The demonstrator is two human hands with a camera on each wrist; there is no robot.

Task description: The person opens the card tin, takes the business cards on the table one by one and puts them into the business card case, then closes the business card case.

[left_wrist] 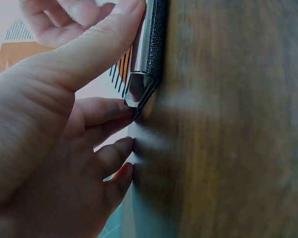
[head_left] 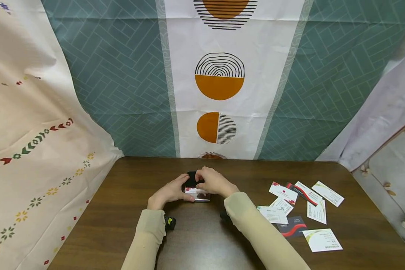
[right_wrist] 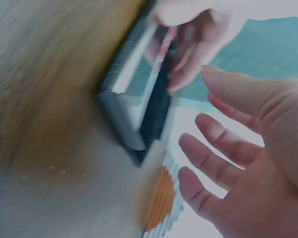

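Note:
A card case (head_left: 201,200) with a metal frame and black textured covering (left_wrist: 157,42) lies on the table with its black lid (head_left: 191,179) raised. Inside it is a white card with red print (head_left: 190,190). My left hand (head_left: 170,192) holds the case at its left side, thumb on the metal front edge and fingers behind the corner. Over the right part of the case hovers my right hand (head_left: 216,182). Its fingers (right_wrist: 208,158) are loosely bent beside the case, with nothing between them and the thumb.
To the right, several business cards lie scattered and partly overlapping, among them a red-flowered one (head_left: 283,193), a dark one (head_left: 291,226) and a white-green one (head_left: 322,240). The brown table (head_left: 195,240) ends at a patterned cloth (head_left: 219,86) behind.

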